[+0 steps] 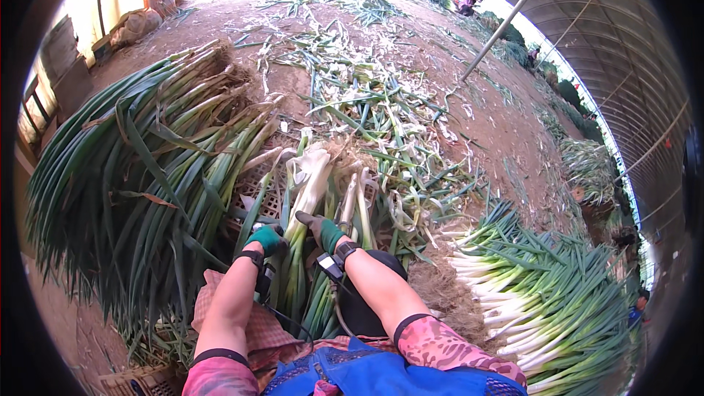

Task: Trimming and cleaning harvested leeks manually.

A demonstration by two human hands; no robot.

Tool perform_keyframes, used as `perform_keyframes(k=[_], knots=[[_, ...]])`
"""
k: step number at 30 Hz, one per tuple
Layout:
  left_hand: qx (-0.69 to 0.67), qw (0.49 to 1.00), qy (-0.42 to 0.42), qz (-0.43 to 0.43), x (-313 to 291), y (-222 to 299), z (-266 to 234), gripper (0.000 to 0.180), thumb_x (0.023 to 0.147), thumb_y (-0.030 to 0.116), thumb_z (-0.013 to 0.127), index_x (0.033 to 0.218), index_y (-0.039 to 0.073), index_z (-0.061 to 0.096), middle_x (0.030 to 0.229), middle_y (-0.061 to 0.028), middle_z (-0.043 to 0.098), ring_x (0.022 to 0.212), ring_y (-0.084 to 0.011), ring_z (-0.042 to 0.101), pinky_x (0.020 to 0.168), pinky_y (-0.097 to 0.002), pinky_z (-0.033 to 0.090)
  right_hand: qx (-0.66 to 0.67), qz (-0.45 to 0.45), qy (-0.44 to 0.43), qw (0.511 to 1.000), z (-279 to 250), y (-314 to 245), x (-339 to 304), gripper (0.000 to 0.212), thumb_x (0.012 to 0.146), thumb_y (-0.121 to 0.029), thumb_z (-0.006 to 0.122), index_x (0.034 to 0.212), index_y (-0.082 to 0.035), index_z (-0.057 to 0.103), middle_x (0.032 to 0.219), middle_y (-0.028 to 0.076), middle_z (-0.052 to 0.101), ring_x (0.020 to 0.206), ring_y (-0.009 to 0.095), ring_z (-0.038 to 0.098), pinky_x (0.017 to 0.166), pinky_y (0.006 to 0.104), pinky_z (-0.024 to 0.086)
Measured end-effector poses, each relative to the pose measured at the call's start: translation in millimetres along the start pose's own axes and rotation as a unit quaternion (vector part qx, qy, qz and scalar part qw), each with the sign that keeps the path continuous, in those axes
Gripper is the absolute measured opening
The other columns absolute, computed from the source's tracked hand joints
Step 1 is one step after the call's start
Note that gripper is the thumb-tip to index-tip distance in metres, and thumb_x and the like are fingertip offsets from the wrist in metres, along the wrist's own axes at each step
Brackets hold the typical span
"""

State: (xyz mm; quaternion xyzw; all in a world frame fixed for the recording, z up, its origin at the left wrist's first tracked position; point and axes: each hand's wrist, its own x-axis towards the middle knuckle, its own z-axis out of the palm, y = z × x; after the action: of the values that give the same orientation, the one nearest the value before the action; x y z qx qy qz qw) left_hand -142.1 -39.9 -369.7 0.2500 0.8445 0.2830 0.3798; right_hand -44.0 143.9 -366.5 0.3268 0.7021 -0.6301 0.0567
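In the middle a thick green onion (312,176) stands with its white root end away from me and its leaves toward my lap. My left hand (268,239), in a green and dark glove, is closed on its leaf side. My right hand (321,231), gloved alike, closes on the stalk from the other side with its fingertips across it. More green onions (352,198) with roots lie just right of the held one. A perforated crate (257,198) shows partly under the stalks. A device is strapped to each wrist.
A tall heap of untrimmed green onions (139,169) rises at left. Cleaned green onions (528,301) lie in rows at right, beside a pile of cut roots (440,286). Peeled leaf scraps (367,95) litter the soil ahead. A metal pole (506,22) slants at upper right; people work far off.
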Motion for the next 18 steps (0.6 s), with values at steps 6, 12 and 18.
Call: perform_keyframes(k=[6,12,18], knots=[[-0.244,0.965,-0.028,0.095,-14.6,-16.3,-4.3,0.046,0.076,0.011,0.063,0.122,0.006,0.058,0.094,-0.0018,0.064,0.08,-0.0092,0.057,0.071,-0.0267,0.048,0.285,0.055,-0.148,0.945,26.2,-50.0,-56.4,0.041,0.088,-0.028,0.066,0.12,-0.002,0.061,0.105,0.008,0.067,0.093,0.02,0.063,0.085,0.0316,0.049],[0.011,0.939,0.31,0.147,-36.1,25.2,-23.4,0.053,0.075,0.025,0.066,0.126,0.016,0.058,0.099,-0.0188,0.066,0.086,-0.034,0.064,0.078,-0.0434,0.051,0.283,-0.006,0.015,0.959,13.5,-36.4,-22.1,0.051,0.085,-0.037,0.071,0.115,0.003,0.062,0.103,0.008,0.066,0.088,0.018,0.061,0.078,0.031,0.048],[0.048,0.925,0.377,0.034,-39.8,21.0,-62.6,0.047,0.079,0.03,0.063,0.124,0.017,0.058,0.095,-0.0197,0.067,0.084,-0.0398,0.064,0.077,-0.0486,0.051,0.204,-0.17,-0.021,0.964,16.2,-43.7,-38.3,0.06,0.083,-0.04,0.071,0.121,0.005,0.057,0.095,0.008,0.065,0.083,0.016,0.06,0.07,0.0303,0.051]])
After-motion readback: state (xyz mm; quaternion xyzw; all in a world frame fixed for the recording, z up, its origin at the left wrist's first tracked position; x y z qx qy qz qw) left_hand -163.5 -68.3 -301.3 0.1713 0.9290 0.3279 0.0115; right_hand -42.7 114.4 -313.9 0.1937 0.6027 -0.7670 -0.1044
